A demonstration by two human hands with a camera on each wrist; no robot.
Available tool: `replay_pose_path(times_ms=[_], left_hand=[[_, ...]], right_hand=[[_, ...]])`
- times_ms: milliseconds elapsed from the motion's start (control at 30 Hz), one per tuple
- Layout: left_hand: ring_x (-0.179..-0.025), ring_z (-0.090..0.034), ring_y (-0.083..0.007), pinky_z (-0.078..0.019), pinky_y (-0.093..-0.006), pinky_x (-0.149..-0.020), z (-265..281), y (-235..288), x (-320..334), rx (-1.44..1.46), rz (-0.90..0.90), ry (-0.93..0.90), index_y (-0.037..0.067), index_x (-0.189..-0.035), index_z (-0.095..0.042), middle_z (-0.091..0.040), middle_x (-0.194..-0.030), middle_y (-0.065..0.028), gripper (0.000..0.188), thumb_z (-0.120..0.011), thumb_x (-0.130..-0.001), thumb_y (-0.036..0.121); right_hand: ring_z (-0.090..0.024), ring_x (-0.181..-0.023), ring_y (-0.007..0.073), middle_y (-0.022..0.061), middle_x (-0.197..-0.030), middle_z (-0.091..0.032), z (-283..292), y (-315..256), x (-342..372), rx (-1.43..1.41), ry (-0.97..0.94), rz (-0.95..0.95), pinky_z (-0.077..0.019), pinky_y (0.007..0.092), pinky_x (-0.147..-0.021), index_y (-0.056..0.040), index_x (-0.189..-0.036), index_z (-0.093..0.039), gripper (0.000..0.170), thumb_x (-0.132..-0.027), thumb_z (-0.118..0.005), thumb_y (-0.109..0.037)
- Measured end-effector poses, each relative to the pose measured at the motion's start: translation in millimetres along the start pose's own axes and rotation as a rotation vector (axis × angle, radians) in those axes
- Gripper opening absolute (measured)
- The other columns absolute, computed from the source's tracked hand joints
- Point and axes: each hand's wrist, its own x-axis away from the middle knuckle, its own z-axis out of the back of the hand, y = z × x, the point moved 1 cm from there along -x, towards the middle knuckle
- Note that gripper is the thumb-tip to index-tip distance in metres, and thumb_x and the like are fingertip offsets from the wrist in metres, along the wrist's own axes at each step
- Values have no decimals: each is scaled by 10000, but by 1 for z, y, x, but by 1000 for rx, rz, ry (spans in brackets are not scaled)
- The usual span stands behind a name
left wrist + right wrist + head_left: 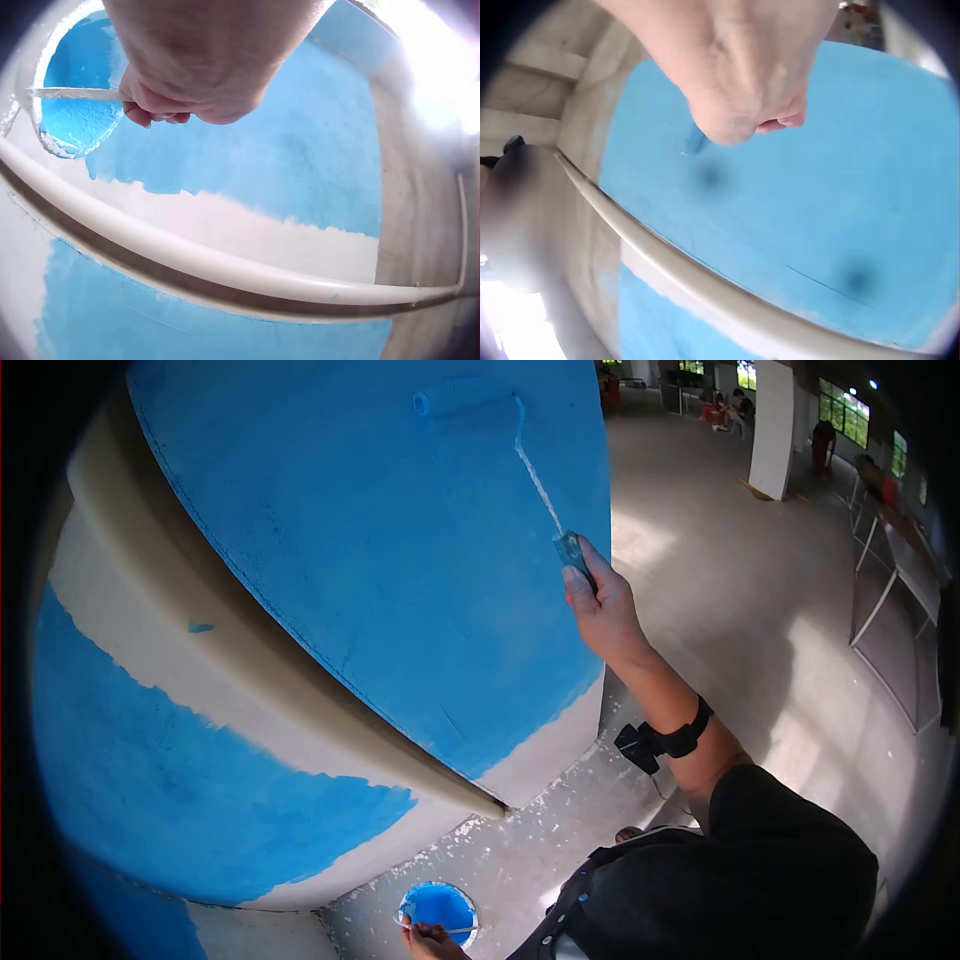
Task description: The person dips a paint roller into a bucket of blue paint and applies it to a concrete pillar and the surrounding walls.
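My right hand (607, 605) grips the handle of a paint roller (537, 480), thumb along the grip. The roller's blue sleeve (465, 398) lies against the upper part of a large blue-painted surface (400, 550). Low in the head view, my left hand (432, 940) holds a paint bucket (440, 905) by its thin handle. Blue paint coats the bucket's inside, and in the left wrist view the white handle (79, 94) runs across its mouth into the curled fingers. The right wrist view shows my right hand (742, 97) from behind, with most of the roller hidden.
A long pale pipe-like ridge (190, 610) curves diagonally between two painted panels. Uncoated whitish strips (545, 735) border the blue. Paint specks dot the grey floor (700, 590). A white pillar (773, 430), metal frames (880, 600) and people stand farther back on the right.
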Motion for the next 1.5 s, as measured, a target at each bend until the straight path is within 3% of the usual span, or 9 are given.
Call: replay_pose_path(times_ms=[367, 600, 733, 867, 1033, 1067, 1133, 1267, 1500], left_hand=[[-549, -462, -179, -392, -302, -482, -6, -9, -4, -304, -185, -63, -9, -939, -585, -528, -676, -58, 164, -572, -778, 19], [-552, -466, -183, -397, -305, -486, -5, -8, 8, -522, -302, -97, -7, -926, -583, -528, -677, -64, 149, -570, -780, 23], [-554, -468, -186, -400, -306, -488, -7, -9, 13, -634, -365, -118, -6, -919, -582, -528, -677, -68, 141, -569, -782, 24], [-556, -470, -188, -403, -307, -490, -9, -12, 21, -736, -425, -135, -5, -912, -581, -528, -677, -71, 133, -567, -783, 26], [-559, -473, -191, -407, -309, -493, -17, -8, 42, -882, -504, -140, -3, -903, -579, -529, -678, -75, 122, -566, -785, 29], [-559, -473, -191, -407, -309, -493, -25, -5, 45, -892, -497, -129, -3, -903, -579, -529, -678, -75, 122, -566, -785, 29], [-508, -367, -54, -359, -234, -501, -55, 1, 52, -268, -43, 85, 31, -1131, -510, -401, -612, 40, 268, -389, -892, 49], [-519, -362, -50, -345, -221, -505, -63, 2, 60, -251, -37, 85, 24, -1130, -515, -395, -617, 40, 277, -379, -889, 33], [-520, -372, -71, -365, -246, -520, -59, 4, 65, -249, -6, 102, 45, -1090, -514, -408, -617, 26, 235, -375, -902, 65]], right_hand=[[-607, -752, 391, 223, -865, -612, 50, 131, 211, 315, -198, -231, -492, 368, -638, -28, -1251, -457, 402, -866, -530, -116], [-494, -598, 140, 148, -704, -552, 25, 48, 33, 69, 6, -145, -441, 256, -587, 14, -1252, -436, 391, -895, -518, -125], [-563, -610, 203, 176, -742, -580, 24, 61, 16, 68, 68, -90, -457, 279, -596, 15, -1254, -431, 399, -895, -520, -136], [-625, -794, 376, 245, -903, -614, 41, 130, 141, 310, -65, -130, -497, 371, -660, 9, -1252, -438, 408, -878, -526, -128], [-623, -830, 374, 248, -952, -605, 62, 148, 213, 319, -189, -223, -500, 367, -686, 14, -1235, -456, 393, -866, -531, -100], [-631, -828, 355, 244, -949, -609, 61, 147, 202, 280, -164, -209, -498, 357, -690, 17, -1230, -460, 385, -869, -529, -95], [-628, -766, 281, 214, -897, -614, 50, 133, 146, 207, -74, -153, -487, 326, -669, 19, -1226, -464, 371, -878, -523, -94], [-423, -595, 117, 91, -693, -510, 36, 87, 26, 32, 15, -143, -426, 250, -563, 34, -1227, -456, 362, -906, -505, -124], [-621, -770, 274, 187, -931, -620, 13, 137, 129, 152, -49, -176, -487, 319, -690, 22, -1258, -427, 395, -904, -503, -135]])
